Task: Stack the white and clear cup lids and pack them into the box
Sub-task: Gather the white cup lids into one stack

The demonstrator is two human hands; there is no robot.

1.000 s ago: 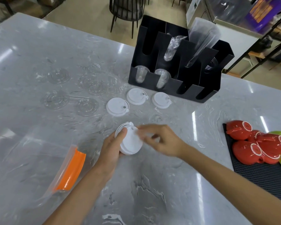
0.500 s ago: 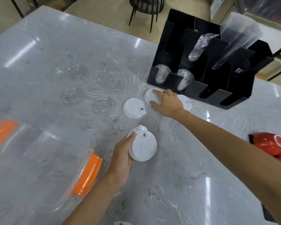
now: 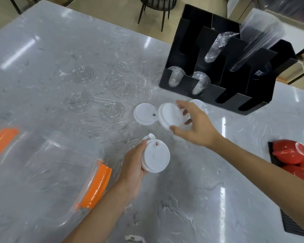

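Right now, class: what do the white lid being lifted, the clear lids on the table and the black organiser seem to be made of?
White lid in the right hand: probably thin moulded plastic, opaque and matte, with a raised rim.
Clear lids: likely thin transparent plastic; the marble-look table shows through their glossy ringed ridges.
Black organiser: flat, straight-edged panels with a dull finish, perhaps acrylic; uncertain.

Black organizer [image 3: 223, 81] blocks far side — near marble [image 3: 191, 199] open.

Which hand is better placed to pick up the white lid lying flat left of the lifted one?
Probably the right hand: it hovers beside that flat round white plastic lid, though it grips another lid. The left hand holds the white lid stack.
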